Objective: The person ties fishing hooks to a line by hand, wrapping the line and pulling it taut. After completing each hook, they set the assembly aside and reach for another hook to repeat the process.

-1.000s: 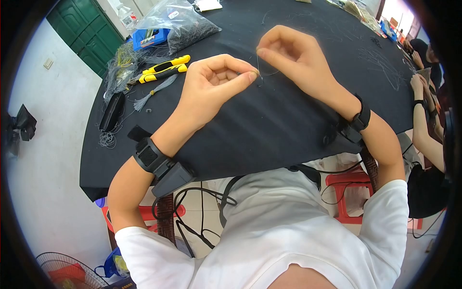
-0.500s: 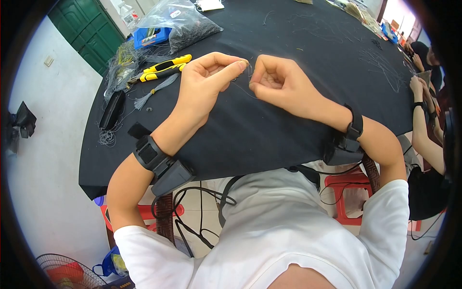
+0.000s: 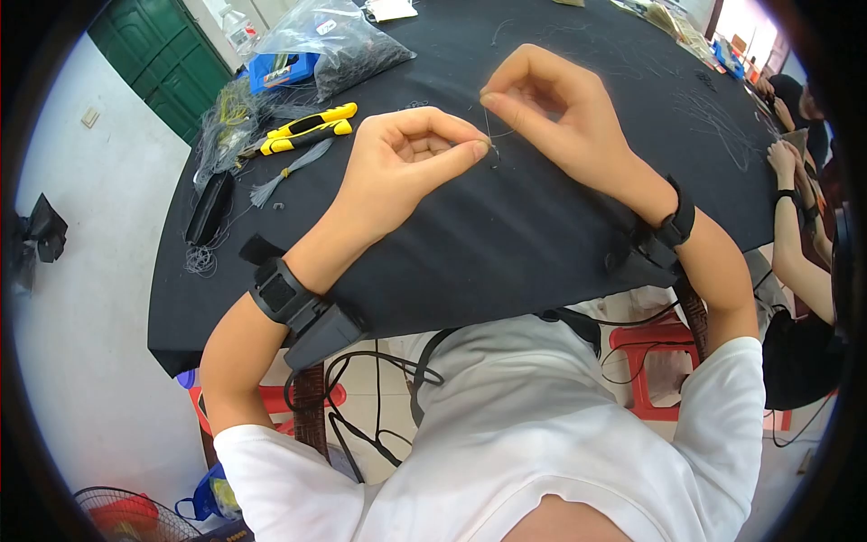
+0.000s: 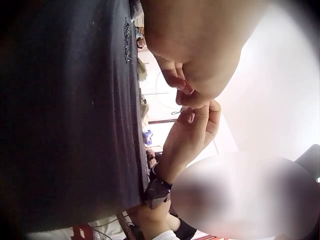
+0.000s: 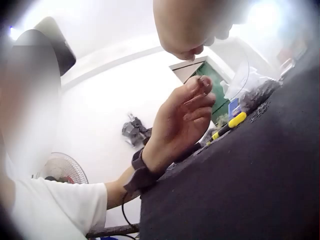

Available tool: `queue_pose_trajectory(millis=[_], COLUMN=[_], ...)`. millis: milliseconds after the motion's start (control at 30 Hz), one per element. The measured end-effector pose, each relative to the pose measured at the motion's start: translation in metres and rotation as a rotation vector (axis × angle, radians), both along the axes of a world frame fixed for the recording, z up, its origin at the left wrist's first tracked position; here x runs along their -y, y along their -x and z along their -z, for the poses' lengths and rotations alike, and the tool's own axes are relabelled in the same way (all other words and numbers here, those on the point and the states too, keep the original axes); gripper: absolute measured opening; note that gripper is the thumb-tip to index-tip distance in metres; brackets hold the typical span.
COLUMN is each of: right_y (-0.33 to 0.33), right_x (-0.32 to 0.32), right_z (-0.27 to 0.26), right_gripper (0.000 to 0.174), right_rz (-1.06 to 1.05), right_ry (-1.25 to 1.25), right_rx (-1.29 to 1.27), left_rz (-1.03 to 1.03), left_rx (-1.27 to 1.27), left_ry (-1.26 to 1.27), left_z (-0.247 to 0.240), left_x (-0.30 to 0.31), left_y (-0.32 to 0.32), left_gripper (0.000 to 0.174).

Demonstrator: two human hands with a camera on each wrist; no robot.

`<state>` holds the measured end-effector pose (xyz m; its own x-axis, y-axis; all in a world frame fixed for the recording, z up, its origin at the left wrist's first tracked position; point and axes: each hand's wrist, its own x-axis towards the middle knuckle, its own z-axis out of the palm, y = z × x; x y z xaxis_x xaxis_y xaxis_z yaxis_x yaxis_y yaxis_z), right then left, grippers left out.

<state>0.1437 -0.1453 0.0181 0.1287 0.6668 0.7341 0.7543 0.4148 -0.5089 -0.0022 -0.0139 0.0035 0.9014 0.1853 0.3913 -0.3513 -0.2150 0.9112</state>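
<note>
In the head view the left hand [image 3: 397, 163] pinches a small hook [image 3: 495, 155] between thumb and forefinger, its curve sticking out past the fingertips. A thin line [image 3: 488, 119] runs up from there to the right hand [image 3: 569, 117], whose thumb and forefinger pinch it a little higher and to the right. Part of the line loops between the hands. The left wrist view shows a small dark loop [image 4: 176, 113] at the fingertips. In the right wrist view the left hand [image 5: 182, 112] has its thumb and forefinger together.
On the black-covered table [image 3: 470, 244], yellow-black pliers [image 3: 307, 131], a tied bundle of line [image 3: 293, 172], a black case [image 3: 210, 210] and tangled line lie to the left. A clear bag [image 3: 361, 63] and blue box [image 3: 282, 70] stand behind. Other people's hands [image 3: 784, 158] are at the far right.
The right hand first came down beside the left, then moved up and away again, with the line stretched between them. The left hand shifted slightly right and down since half a second ago.
</note>
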Motion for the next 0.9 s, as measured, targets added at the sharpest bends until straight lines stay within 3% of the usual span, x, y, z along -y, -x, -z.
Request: queue_pose_trajectory(millis=[367, 567, 667, 900], right_y=[-0.010, 0.008, 0.020, 0.020], right_x=[-0.005, -0.007, 0.000, 0.006], right_z=[0.017, 0.032, 0.023, 0.005], right_gripper=[0.012, 0.009, 0.010, 0.006], right_rz=[-0.163, -0.265, -0.176, -0.069], right_ry=[0.460, 0.319, 0.301, 0.091], right_rx=[-0.378, -0.335, -0.188, 0.009], left_rz=[-0.094, -0.229, -0.251, -0.101], left_rx=[0.019, -0.020, -0.010, -0.086], left_ry=[0.009, 0.110, 0.130, 0.092], left_z=[-0.004, 0.001, 0.007, 0.003], left_x=[-0.002, -0.008, -0.010, -0.008], left_y=[0.002, -0.002, -0.005, -0.001], left_gripper=[0.011, 0.011, 0.012, 0.011])
